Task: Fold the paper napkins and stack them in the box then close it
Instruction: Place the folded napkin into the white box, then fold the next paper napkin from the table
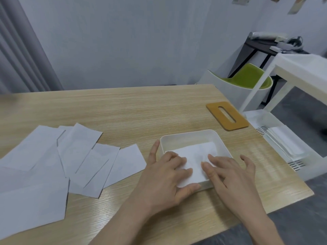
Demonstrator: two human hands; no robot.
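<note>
Folded napkin (195,156) is pressed into box (187,137) by left hand (168,175) and right hand (230,174), fingers flat, spread. Napkin's near edge is hidden under fingers.

we have one view only, from a wide-angle camera worn on the head, looking forward and down across the wooden table (123,110) toward the wall (132,41) behind it. it sits close over both hands at the box (192,137), and straight lines bend near the frame's edges.
</note>
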